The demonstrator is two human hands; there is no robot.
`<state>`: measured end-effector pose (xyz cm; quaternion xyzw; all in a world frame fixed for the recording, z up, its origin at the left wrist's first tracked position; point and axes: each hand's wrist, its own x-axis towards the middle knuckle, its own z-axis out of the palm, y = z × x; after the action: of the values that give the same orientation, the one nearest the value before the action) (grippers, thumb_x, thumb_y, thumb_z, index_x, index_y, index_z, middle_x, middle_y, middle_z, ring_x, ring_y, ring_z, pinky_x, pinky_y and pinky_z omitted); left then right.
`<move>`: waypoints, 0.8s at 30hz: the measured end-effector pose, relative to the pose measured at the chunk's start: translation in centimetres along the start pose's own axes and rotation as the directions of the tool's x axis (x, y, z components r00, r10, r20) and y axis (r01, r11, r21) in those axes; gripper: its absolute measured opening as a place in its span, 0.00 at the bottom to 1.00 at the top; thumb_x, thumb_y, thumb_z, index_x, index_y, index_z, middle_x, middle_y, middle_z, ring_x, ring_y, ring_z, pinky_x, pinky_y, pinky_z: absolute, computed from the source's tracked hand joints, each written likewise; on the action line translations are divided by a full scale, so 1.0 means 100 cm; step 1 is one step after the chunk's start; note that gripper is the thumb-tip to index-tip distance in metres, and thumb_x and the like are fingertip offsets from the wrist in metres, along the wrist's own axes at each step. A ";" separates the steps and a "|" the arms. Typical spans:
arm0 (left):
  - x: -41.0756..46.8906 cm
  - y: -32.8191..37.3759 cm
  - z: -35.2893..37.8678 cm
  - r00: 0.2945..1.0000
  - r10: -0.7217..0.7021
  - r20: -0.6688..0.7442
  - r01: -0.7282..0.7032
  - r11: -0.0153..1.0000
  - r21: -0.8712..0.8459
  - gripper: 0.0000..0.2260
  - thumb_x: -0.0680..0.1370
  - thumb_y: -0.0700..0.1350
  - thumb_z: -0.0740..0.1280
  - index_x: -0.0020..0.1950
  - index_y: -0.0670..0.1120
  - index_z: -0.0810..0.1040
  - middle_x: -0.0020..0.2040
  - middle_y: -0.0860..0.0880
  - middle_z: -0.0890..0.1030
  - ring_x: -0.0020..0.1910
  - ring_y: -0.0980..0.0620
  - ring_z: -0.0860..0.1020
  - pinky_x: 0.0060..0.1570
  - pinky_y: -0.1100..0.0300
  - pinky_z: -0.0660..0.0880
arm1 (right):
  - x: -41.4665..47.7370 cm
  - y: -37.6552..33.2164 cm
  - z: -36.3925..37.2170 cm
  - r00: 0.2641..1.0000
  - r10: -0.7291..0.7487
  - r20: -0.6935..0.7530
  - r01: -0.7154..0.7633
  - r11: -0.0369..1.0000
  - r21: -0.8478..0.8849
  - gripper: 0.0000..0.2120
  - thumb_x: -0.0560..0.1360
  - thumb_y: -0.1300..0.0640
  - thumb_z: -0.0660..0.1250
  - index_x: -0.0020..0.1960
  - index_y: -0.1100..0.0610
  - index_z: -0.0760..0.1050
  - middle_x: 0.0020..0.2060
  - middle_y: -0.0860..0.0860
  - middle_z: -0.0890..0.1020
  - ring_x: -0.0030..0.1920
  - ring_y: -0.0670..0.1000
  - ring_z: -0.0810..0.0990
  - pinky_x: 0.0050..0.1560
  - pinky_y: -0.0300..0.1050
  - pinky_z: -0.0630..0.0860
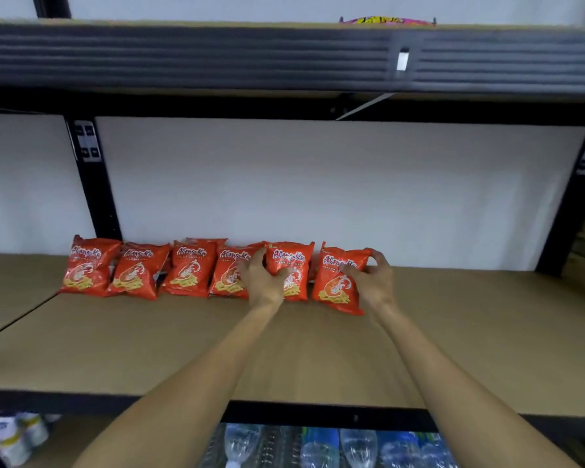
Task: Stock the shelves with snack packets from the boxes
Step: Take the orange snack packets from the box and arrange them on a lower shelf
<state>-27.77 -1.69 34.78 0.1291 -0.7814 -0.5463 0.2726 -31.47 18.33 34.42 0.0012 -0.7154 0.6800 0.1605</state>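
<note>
Toppling risk: fingers of left hand point(265, 280) grip one packet point(293, 261), right hand point(375, 282) the end packet point(335, 288); sloppy release could domino the row point(142, 271) to their left.

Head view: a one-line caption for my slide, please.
Left hand grips the row's second-last red packet, right hand the last packet, on the shelf.

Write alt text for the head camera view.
A person's left hand grips the next-to-last packet and the right hand grips the last packet of a row of red shrimp-snack packets standing at the back of a brown shelf. Water bottles show on the shelf below.
</note>
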 end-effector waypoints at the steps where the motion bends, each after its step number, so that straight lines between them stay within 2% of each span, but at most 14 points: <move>1: 0.001 -0.004 0.003 1.000 0.016 0.003 -0.016 1.000 0.001 0.34 0.73 0.47 0.77 0.76 0.48 0.67 0.72 0.40 0.64 0.72 0.40 0.66 0.74 0.46 0.63 | 0.003 0.003 0.002 1.000 0.003 -0.002 -0.003 1.000 -0.024 0.31 0.69 0.55 0.80 0.68 0.52 0.70 0.50 0.55 0.85 0.44 0.54 0.86 0.49 0.57 0.84; 5: 0.003 -0.013 0.012 0.998 0.054 -0.027 -0.053 0.998 0.044 0.33 0.76 0.47 0.74 0.78 0.47 0.64 0.71 0.41 0.66 0.73 0.41 0.63 0.72 0.43 0.65 | 0.011 0.010 0.010 1.000 0.001 -0.011 -0.001 0.997 -0.075 0.39 0.69 0.53 0.80 0.75 0.51 0.65 0.56 0.56 0.83 0.49 0.56 0.85 0.54 0.58 0.82; 8: 0.002 -0.016 0.013 0.989 0.131 -0.063 -0.125 0.988 0.094 0.30 0.76 0.45 0.73 0.76 0.47 0.66 0.68 0.43 0.69 0.70 0.42 0.66 0.70 0.42 0.67 | 0.012 0.010 0.017 0.999 -0.036 -0.024 0.033 0.992 -0.118 0.42 0.71 0.54 0.78 0.79 0.53 0.59 0.57 0.51 0.79 0.55 0.56 0.82 0.58 0.58 0.80; 10: 0.002 -0.020 0.014 0.975 0.214 -0.068 -0.197 0.959 0.202 0.28 0.76 0.46 0.73 0.74 0.47 0.68 0.67 0.43 0.71 0.68 0.42 0.69 0.67 0.41 0.69 | 0.012 0.011 0.023 0.995 -0.084 -0.048 0.074 0.980 -0.183 0.44 0.71 0.52 0.78 0.79 0.52 0.58 0.58 0.53 0.79 0.57 0.55 0.81 0.59 0.58 0.79; 13: -0.001 -0.025 0.014 0.952 0.306 -0.028 -0.267 0.868 0.420 0.28 0.76 0.53 0.72 0.73 0.49 0.69 0.66 0.45 0.72 0.67 0.43 0.70 0.64 0.44 0.70 | 0.012 0.012 0.029 0.990 -0.123 -0.074 0.101 0.963 -0.251 0.43 0.71 0.50 0.77 0.78 0.52 0.58 0.59 0.56 0.79 0.57 0.55 0.80 0.61 0.58 0.78; 17: -0.002 -0.030 0.014 0.939 0.344 -0.014 -0.286 0.801 0.526 0.28 0.76 0.56 0.71 0.73 0.50 0.68 0.65 0.46 0.73 0.65 0.45 0.70 0.61 0.47 0.70 | 0.008 0.012 0.036 0.976 -0.206 -0.067 0.169 0.919 -0.355 0.35 0.74 0.53 0.74 0.76 0.54 0.61 0.58 0.59 0.78 0.58 0.59 0.78 0.60 0.53 0.76; 20: -0.004 -0.034 0.014 0.938 0.346 -0.009 -0.286 0.788 0.545 0.27 0.77 0.56 0.71 0.73 0.50 0.69 0.64 0.46 0.71 0.64 0.45 0.70 0.61 0.48 0.70 | 0.002 0.013 0.039 0.967 -0.251 -0.050 0.202 0.871 -0.447 0.25 0.77 0.54 0.71 0.70 0.54 0.67 0.62 0.59 0.72 0.55 0.58 0.77 0.56 0.47 0.73; 22: -0.005 -0.035 0.014 0.936 0.352 0.005 -0.293 0.774 0.561 0.24 0.77 0.54 0.70 0.71 0.49 0.70 0.63 0.45 0.70 0.62 0.45 0.70 0.60 0.48 0.71 | -0.002 0.014 0.040 0.931 -0.358 -0.070 0.251 0.768 -0.590 0.18 0.77 0.53 0.71 0.65 0.54 0.73 0.62 0.59 0.70 0.53 0.59 0.77 0.53 0.50 0.76; 24: -0.005 -0.034 0.014 0.931 0.365 0.029 -0.315 0.760 0.568 0.22 0.78 0.52 0.70 0.69 0.48 0.71 0.61 0.45 0.69 0.60 0.45 0.71 0.57 0.48 0.74 | -0.003 0.016 0.042 0.872 -0.488 -0.039 0.318 0.625 -0.713 0.12 0.76 0.54 0.72 0.58 0.54 0.79 0.59 0.59 0.73 0.53 0.61 0.77 0.50 0.55 0.78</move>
<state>-28.47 -1.59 31.12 0.0824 -0.9056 -0.2266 0.3490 -32.53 14.30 32.69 0.0247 -0.8722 0.3074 0.3796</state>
